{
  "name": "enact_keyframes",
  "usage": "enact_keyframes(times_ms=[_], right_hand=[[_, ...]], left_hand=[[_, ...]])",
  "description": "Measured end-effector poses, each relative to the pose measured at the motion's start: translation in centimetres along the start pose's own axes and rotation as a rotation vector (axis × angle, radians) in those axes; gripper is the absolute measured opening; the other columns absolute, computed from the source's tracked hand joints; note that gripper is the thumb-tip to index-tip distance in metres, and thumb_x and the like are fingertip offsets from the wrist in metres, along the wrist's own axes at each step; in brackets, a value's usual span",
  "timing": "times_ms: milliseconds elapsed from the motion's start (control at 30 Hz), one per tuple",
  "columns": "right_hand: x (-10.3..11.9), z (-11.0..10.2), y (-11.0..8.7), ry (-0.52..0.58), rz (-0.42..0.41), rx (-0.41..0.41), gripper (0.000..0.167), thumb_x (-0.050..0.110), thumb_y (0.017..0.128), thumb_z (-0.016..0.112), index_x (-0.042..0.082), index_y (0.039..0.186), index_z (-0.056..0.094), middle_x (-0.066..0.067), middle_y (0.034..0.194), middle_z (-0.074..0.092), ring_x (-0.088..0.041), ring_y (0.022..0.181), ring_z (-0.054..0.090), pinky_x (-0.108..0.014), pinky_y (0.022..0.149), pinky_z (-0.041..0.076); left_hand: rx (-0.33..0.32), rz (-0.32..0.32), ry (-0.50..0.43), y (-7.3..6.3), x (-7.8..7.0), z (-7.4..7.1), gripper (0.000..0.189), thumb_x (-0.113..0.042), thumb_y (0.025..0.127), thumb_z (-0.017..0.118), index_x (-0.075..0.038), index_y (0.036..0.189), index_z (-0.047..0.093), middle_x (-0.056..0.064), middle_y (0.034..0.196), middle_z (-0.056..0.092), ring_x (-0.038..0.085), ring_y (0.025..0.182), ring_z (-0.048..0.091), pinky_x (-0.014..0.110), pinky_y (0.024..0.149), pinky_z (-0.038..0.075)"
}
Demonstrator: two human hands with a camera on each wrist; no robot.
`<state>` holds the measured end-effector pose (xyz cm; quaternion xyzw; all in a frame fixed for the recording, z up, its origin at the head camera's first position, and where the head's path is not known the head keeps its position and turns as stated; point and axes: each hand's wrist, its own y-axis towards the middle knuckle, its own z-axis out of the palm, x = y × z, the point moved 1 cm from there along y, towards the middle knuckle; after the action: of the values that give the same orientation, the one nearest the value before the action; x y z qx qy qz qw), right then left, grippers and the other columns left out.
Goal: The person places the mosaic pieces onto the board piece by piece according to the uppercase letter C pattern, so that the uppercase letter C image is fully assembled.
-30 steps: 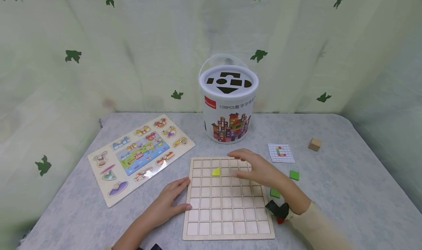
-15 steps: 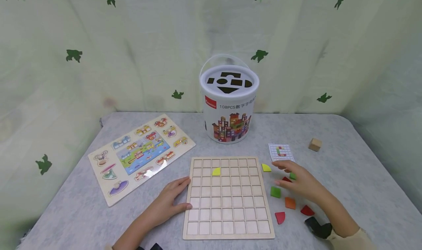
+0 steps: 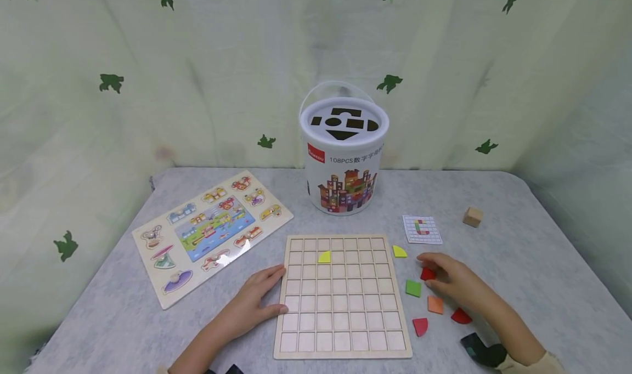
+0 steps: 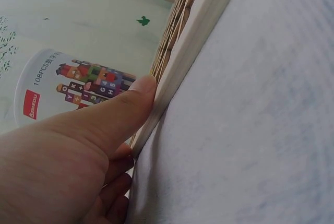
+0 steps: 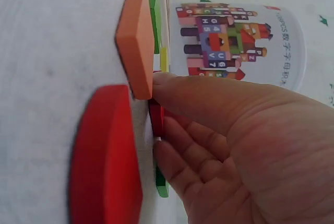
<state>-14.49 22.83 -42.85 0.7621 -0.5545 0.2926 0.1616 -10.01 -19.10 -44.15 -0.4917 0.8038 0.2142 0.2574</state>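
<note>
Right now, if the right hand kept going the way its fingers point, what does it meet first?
The right hand points left across the table, fingers already pinching a red piece. Straight on, it would likely meet the green square first, then the grid board's edge. Depth is uncertain.

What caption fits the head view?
Left hand steadies the grid board; right hand pinches a red piece beside it.

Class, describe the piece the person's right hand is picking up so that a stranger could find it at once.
Start at the square wooden grid board at the table's front and look just past its right edge, where loose coloured tiles lie on the grey cloth. The right hand pinches a small red tile there. It lies above the orange square tile, right of the green square tile, and alone is under fingers.
</note>
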Motion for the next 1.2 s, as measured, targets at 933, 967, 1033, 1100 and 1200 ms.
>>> enact_keyframes(times_ms=[933, 967, 1033, 1100, 1200], right_hand=[[5.0, -0.7, 0.9, -0.008, -0.26, -0.153, 0.031, 0.011, 0.079, 0.07, 0.011, 0.109, 0.06, 0.004, 0.102, 0.058, -0.019, 0.088, 0.054, -0.035, 0.073, 0.049], [5.4, -0.7, 1.2, 0.01, -0.297, -0.168, 0.031, 0.01, 0.079, 0.07, 0.01, 0.108, 0.06, 0.005, 0.102, 0.058, -0.019, 0.088, 0.054, -0.035, 0.072, 0.049], [6.4, -0.7, 1.8, 0.045, -0.361, -0.191, 0.03, 0.011, 0.079, 0.07, 0.01, 0.108, 0.061, 0.004, 0.103, 0.059, -0.019, 0.088, 0.054, -0.037, 0.073, 0.049], [7.4, -0.4, 2.5, 0.07, -0.398, -0.208, 0.029, 0.014, 0.08, 0.069, 0.012, 0.108, 0.062, 0.005, 0.102, 0.059, -0.018, 0.088, 0.054, -0.038, 0.072, 0.049], [9.0, 0.1, 3.6, 0.115, -0.416, -0.211, 0.027, 0.018, 0.081, 0.068, 0.012, 0.108, 0.062, 0.004, 0.103, 0.059, -0.015, 0.088, 0.053, -0.038, 0.073, 0.049]], left_hand=[[0.007, -0.013, -0.004, 0.0, 0.0, -0.1, 0.077, -0.045, 0.079, 0.063, -0.005, 0.138, 0.036, 0.006, 0.14, 0.033, 0.029, 0.127, 0.028, 0.05, 0.097, 0.028], [0.01, -0.018, -0.008, 0.0, 0.0, -0.1, 0.077, -0.045, 0.078, 0.064, -0.006, 0.138, 0.036, 0.005, 0.14, 0.033, 0.028, 0.127, 0.028, 0.05, 0.097, 0.028], [0.014, -0.024, -0.017, 0.0, 0.0, 0.0, 0.077, -0.044, 0.078, 0.065, -0.006, 0.138, 0.036, 0.004, 0.141, 0.033, 0.027, 0.127, 0.027, 0.049, 0.098, 0.027], [0.014, -0.023, -0.018, 0.1, 0.1, 0.0, 0.077, -0.044, 0.078, 0.065, -0.007, 0.138, 0.035, 0.004, 0.141, 0.033, 0.027, 0.127, 0.027, 0.049, 0.098, 0.027], [0.013, -0.018, -0.017, 0.0, 0.1, 0.0, 0.077, -0.044, 0.078, 0.065, -0.007, 0.138, 0.036, 0.004, 0.141, 0.033, 0.027, 0.127, 0.028, 0.049, 0.098, 0.027]])
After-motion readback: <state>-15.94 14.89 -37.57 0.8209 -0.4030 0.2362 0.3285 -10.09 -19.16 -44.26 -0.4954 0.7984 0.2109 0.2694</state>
